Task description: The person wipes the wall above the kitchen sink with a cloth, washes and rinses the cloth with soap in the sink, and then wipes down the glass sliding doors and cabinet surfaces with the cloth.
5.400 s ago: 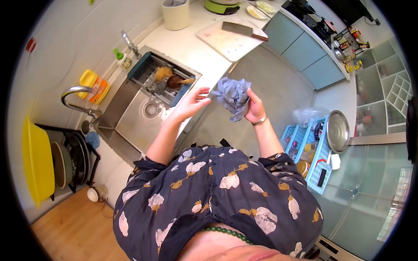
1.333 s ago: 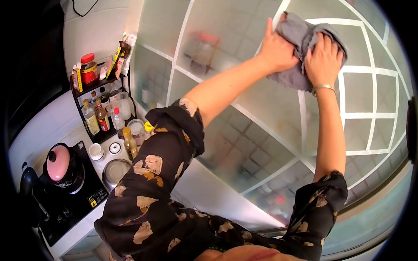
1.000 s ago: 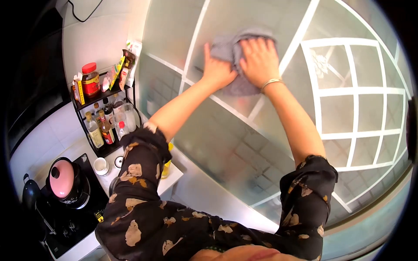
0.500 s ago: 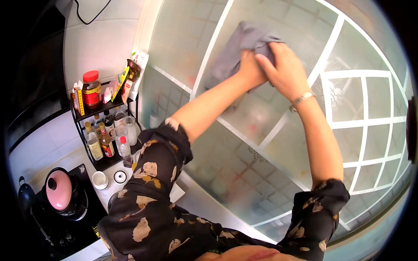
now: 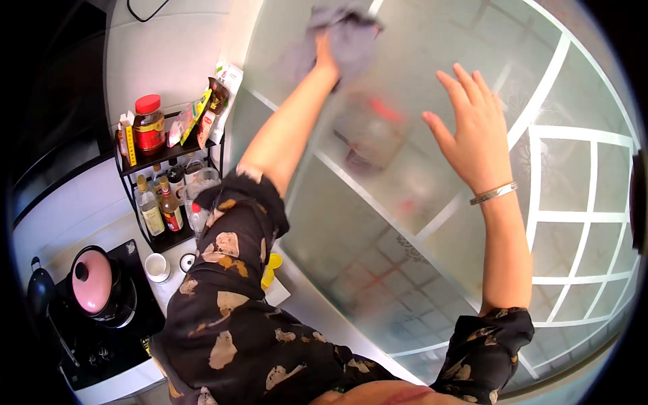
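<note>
A grey cloth (image 5: 347, 44), blurred by motion, lies against the upper left part of the frosted glass door (image 5: 425, 169). My left hand (image 5: 326, 57) grips the cloth from below, its fingers mostly covered by the fabric. Off to the right, my right hand (image 5: 469, 128) is raised in front of the glass with fingers spread and nothing in it; a metal bracelet circles its wrist. A wide gap separates this hand from the cloth.
Left of the door, a black rack (image 5: 172, 162) holds a red-lidded jar (image 5: 149, 128), packets and several bottles. A pot with a pink lid (image 5: 92, 280) sits on the black cooktop (image 5: 111, 351). A white cup (image 5: 157, 268) stands beside it.
The cloth and my left hand have moved up and left across the glass. My right hand has let go of the cloth and opened, now apart from it on the right.
</note>
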A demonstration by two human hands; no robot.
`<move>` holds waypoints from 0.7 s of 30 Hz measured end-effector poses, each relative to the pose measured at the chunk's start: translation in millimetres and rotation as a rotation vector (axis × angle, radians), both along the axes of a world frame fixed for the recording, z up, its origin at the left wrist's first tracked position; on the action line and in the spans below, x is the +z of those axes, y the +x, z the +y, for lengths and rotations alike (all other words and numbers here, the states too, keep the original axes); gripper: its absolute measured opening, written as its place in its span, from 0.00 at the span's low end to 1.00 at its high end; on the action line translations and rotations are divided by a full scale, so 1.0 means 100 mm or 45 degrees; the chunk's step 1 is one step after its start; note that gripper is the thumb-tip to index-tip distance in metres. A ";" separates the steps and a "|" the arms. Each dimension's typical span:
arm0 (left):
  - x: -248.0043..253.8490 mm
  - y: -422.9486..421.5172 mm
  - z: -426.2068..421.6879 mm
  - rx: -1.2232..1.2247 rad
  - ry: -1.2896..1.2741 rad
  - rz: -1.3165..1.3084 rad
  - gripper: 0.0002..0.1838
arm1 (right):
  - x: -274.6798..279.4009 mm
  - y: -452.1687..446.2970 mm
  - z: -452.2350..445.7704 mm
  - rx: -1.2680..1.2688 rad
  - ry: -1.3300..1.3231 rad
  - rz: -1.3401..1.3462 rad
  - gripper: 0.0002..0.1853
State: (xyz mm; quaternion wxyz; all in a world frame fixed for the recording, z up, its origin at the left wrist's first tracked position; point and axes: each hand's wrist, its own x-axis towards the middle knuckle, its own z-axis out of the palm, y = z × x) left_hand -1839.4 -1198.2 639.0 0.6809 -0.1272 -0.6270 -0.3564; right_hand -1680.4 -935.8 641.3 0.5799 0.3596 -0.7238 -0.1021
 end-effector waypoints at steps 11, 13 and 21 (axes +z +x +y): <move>0.00 0.81 0.57 0.617 -0.854 -0.126 0.30 | -0.63 -0.24 -0.77 0.205 -0.341 -0.233 0.36; 0.54 0.67 0.30 0.668 -0.932 -0.258 0.36 | -0.69 -0.20 -0.76 0.190 -0.377 -0.236 0.36; 0.60 0.03 -1.06 0.753 -0.199 0.074 0.15 | -0.88 -0.42 -0.84 -0.057 -0.398 -0.187 0.36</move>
